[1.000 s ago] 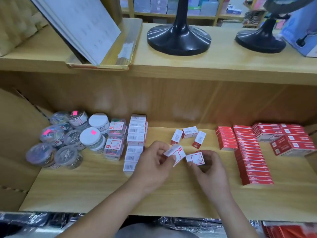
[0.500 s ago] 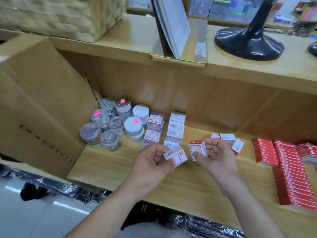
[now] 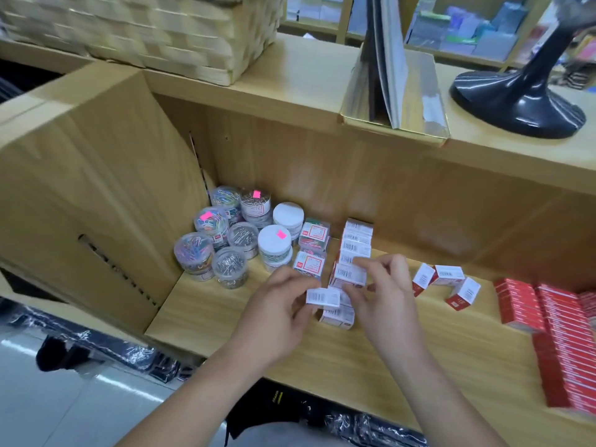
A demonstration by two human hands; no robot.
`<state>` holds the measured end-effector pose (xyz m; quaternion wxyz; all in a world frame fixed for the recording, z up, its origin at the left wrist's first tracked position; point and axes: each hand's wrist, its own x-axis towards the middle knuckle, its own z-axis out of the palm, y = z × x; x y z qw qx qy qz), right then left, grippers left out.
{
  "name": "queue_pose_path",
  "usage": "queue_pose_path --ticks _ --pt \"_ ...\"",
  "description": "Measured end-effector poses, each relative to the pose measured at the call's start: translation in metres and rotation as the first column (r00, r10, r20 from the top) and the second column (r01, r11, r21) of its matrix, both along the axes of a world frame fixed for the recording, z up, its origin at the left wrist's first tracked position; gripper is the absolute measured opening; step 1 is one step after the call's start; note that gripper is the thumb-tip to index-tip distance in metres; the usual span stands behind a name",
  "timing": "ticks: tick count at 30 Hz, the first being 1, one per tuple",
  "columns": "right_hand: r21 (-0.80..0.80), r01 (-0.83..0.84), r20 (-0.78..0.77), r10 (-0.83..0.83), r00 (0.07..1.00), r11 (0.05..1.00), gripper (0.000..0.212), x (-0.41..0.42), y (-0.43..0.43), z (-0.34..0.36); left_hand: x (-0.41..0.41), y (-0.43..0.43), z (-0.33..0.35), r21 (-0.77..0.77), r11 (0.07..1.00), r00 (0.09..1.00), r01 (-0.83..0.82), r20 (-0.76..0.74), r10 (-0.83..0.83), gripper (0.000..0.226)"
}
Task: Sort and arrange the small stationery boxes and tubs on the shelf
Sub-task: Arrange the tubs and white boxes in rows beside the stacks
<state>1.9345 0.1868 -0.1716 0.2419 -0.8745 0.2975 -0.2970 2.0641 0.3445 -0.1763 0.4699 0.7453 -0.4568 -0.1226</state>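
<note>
Left hand (image 3: 277, 304) pinches a barcoded box (image 3: 322, 297). Right hand (image 3: 387, 298) pinches a second box (image 3: 350, 275) at the near end of the box row (image 3: 356, 237), just beyond your fingertips. Seat it flush, barcode up, edges aligned. Left box follows.

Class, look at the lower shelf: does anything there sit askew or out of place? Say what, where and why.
Yes. Three small loose boxes lie scattered at different angles between the tidy column of white boxes and the stacked red boxes, and belong to no row. Nothing looks spilled or damaged.
</note>
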Motion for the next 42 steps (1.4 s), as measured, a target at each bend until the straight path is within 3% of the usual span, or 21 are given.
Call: queue_pose_path --ticks 4,7,9,11,13,16,18,22,25,27,30,32,35,38,42 --pt "0.243 0.104 0.067 -0.124 0.99 0.964 0.046 -0.015 -0.001 -0.005 -0.006 -0.014 -0.003 0.039 0.998 0.998 0.045 0.049 -0.047 0.037" --pt "0.322 0.065 0.059 -0.089 0.994 0.945 0.034 -0.03 -0.003 -0.016 -0.01 -0.026 -0.004 0.056 0.996 0.994 0.067 0.088 -0.072 0.039" --pt "0.326 0.074 -0.03 -0.068 0.997 0.942 0.038 -0.037 -0.003 -0.021 -0.013 -0.034 -0.004 0.087 0.996 0.996 0.02 0.088 -0.028 0.038" --pt "0.431 0.039 -0.1 0.005 0.995 0.902 0.046 -0.037 0.002 -0.019 -0.013 -0.037 -0.001 0.119 0.992 0.994 -0.041 0.102 0.029 0.038" --pt "0.499 -0.022 -0.104 0.085 0.991 0.866 0.049 -0.034 0.007 -0.015 -0.01 -0.035 -0.001 0.158 0.983 0.966 -0.094 0.255 0.051 0.04" --pt "0.456 -0.072 -0.132 0.147 0.98 0.887 0.043 -0.029 0.012 -0.013 -0.007 -0.03 -0.005 0.229 0.964 0.89 -0.137 0.455 0.018 0.039" --pt "0.411 -0.079 -0.151 0.154 0.976 0.908 0.042 -0.026 0.014 -0.015 -0.009 -0.031 -0.008 0.252 0.96 0.867 -0.122 0.498 -0.021 0.039" --pt "0.381 -0.061 -0.201 0.148 0.968 0.922 0.048 -0.025 0.014 -0.02 -0.015 -0.034 -0.011 0.27 0.953 0.86 -0.135 0.509 -0.023 0.035" --pt "0.446 -0.031 -0.181 0.124 0.976 0.894 0.056 -0.035 0.006 -0.02 -0.017 -0.027 0.0 0.266 0.957 0.9 -0.115 0.435 -0.013 0.034" --pt "0.459 0.044 -0.129 0.018 0.991 0.888 0.053 -0.051 -0.011 -0.017 -0.022 -0.026 0.014 0.162 0.982 0.916 -0.093 0.401 0.021 0.037" --pt "0.259 0.283 -0.078 -0.272 0.959 0.923 0.033 -0.083 -0.05 -0.008 -0.042 -0.045 0.036 0.023 0.999 0.92 0.024 0.392 -0.032 0.033" --pt "0.119 0.428 -0.099 -0.418 0.903 0.896 0.032 -0.101 -0.075 -0.006 -0.063 -0.073 0.042 0.081 0.983 0.914 0.163 0.363 -0.181 0.031" --pt "0.063 0.474 -0.215 -0.451 0.866 0.878 0.041 -0.112 -0.099 -0.018 -0.091 -0.124 0.039 0.328 0.913 0.89 0.242 0.299 -0.344 0.032" --pt "0.163 0.426 -0.209 -0.391 0.896 0.89 0.04 -0.114 -0.107 -0.028 -0.106 -0.162 0.015 0.502 0.837 0.873 0.217 0.284 -0.397 0.044" --pt "0.295 0.418 -0.135 -0.396 0.908 0.859 0.018 -0.124 -0.106 -0.022 -0.107 -0.18 -0.013 0.471 0.862 0.873 0.187 0.323 -0.366 0.037"
